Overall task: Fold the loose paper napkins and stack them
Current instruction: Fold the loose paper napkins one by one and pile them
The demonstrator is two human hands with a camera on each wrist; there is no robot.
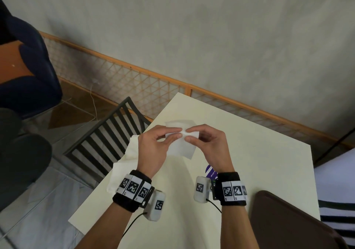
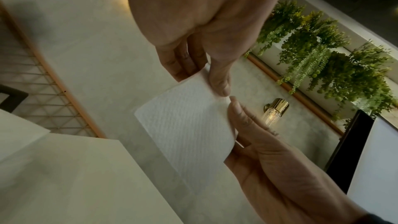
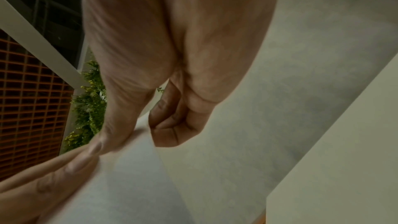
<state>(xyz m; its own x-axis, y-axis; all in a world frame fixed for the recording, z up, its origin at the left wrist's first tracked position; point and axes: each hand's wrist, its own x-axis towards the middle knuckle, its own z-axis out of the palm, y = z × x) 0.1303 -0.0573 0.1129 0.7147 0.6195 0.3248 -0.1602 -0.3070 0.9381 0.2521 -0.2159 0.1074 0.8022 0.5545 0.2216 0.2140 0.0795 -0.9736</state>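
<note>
Above the middle of the pale bench [image 1: 240, 171], both hands hold one white napkin [image 1: 182, 146] up off the surface. The left hand [image 1: 153, 148] pinches its upper edge between thumb and fingers [image 1: 173, 130], and the right hand [image 1: 209, 145] pinches the same edge just beside it, so the fingertips of the two hands nearly meet. In the left wrist view the napkin [image 2: 185, 125] hangs as a flat ribbed sheet with the left thumb on its near face and the other fingers [image 2: 183, 64] behind it. The right wrist view shows the right thumb on the napkin [image 3: 129, 176] while the remaining fingers [image 3: 172, 125] curl in behind it.

At the left edge of the bench, under the left forearm, lies a loose heap of white napkins [image 1: 124, 164]. A second small white napkin [image 1: 180, 123] lies flat on the bench just beyond the hands. A dark slatted chair [image 1: 107, 139] stands against the bench's left side, and a purple label [image 1: 210, 171] peeks out beside the right wrist.
</note>
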